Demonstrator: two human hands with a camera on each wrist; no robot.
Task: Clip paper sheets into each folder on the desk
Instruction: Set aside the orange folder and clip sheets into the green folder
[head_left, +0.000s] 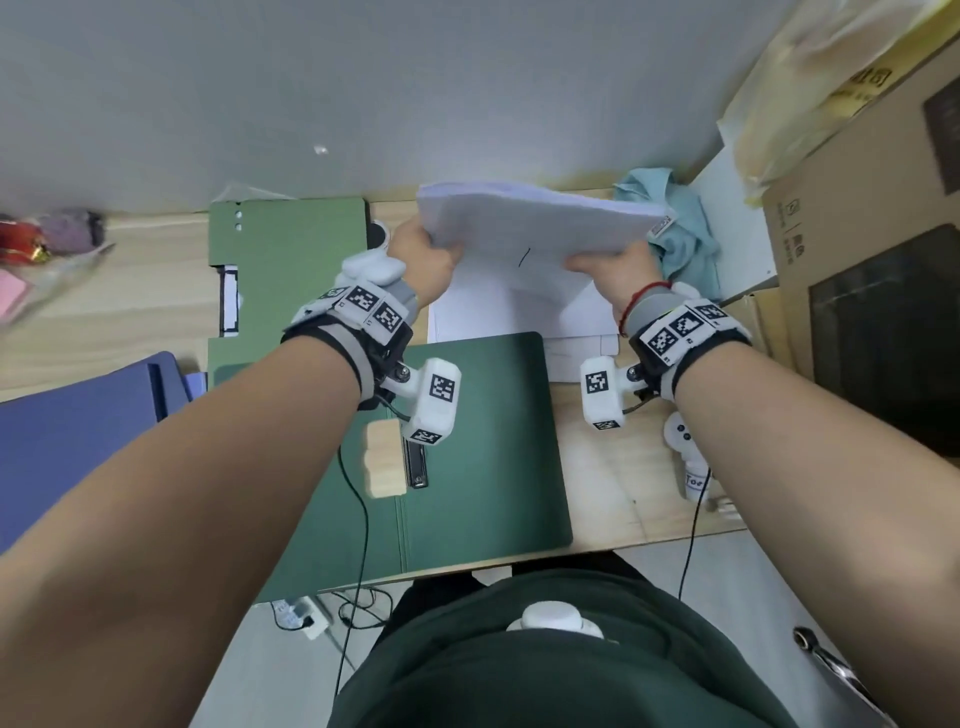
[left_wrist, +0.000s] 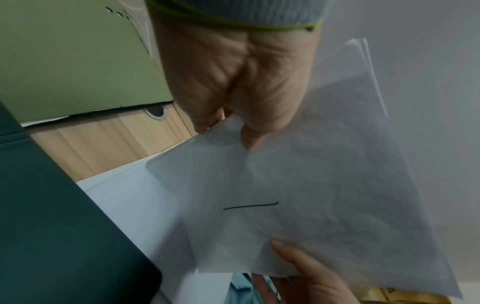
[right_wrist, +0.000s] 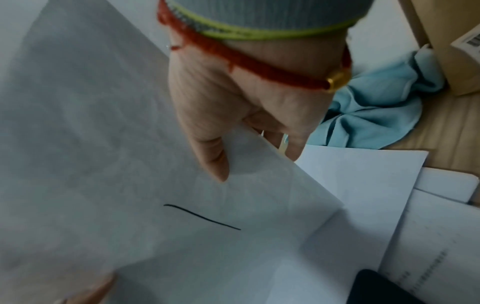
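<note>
Both hands hold a stack of white paper sheets (head_left: 535, 221) lifted above the desk's far middle. My left hand (head_left: 426, 254) pinches its left edge, thumb over the top sheet (left_wrist: 298, 195). On the other side, my right hand (head_left: 608, 265) grips the right edge, thumb on the sheet (right_wrist: 130, 164), which bears a short black pen line. More loose white paper (head_left: 519, 312) lies flat under the stack. A dark green folder (head_left: 483, 441) lies shut near me. A light green folder (head_left: 291, 260) lies open at the back left, its black clip (head_left: 228, 299) showing.
A wooden block (head_left: 384, 457) and a black bar (head_left: 417, 465) sit on the dark green folder. A blue folder (head_left: 78, 431) lies at the left. A light blue cloth (head_left: 675, 228) and cardboard boxes (head_left: 857, 234) crowd the right. A white controller (head_left: 685, 452) lies by the right edge.
</note>
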